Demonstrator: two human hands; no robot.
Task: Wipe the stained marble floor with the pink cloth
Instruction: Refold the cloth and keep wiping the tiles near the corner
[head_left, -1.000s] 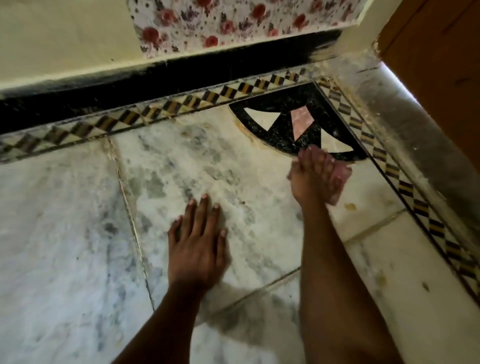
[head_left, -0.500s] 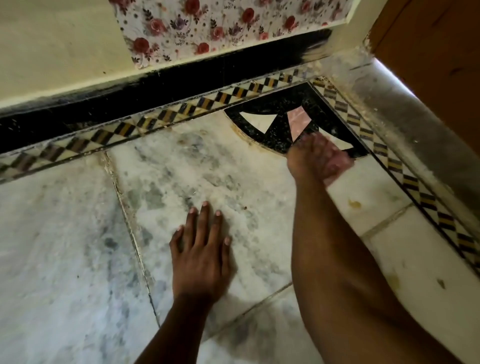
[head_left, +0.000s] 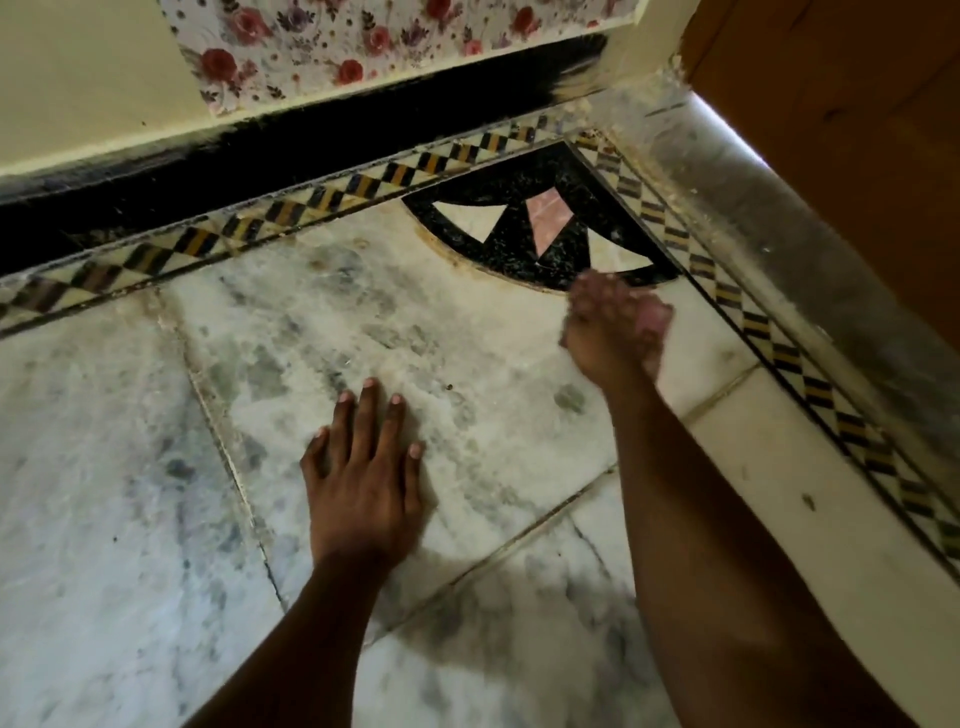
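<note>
From my remote view I see the left hand (head_left: 363, 483) lying flat on the white, grey-veined, stained marble floor (head_left: 130, 493), fingers straight and slightly spread, released and holding nothing, near the middle of the picture. At about two o'clock from it, well apart, the right hand (head_left: 608, 332) is blurred; its grip seems clenched round the crumpled pink cloth (head_left: 652, 317), though the blur keeps me from reading the fingers exactly. The cloth shows only as a pink patch at three o'clock of that hand, mostly hidden under it, lying on the pale marble. Just at twelve o'clock of the right hand sits the black quarter-round corner inlay (head_left: 498, 218) with white triangles and a pink diamond. A checkered black-and-yellow border strip (head_left: 779, 353) runs along the floor's edges, at twelve and at three o'clock. Beyond it, a black skirting band (head_left: 260, 150) meets a cream wall with rose-patterned paper (head_left: 363, 47).
</note>
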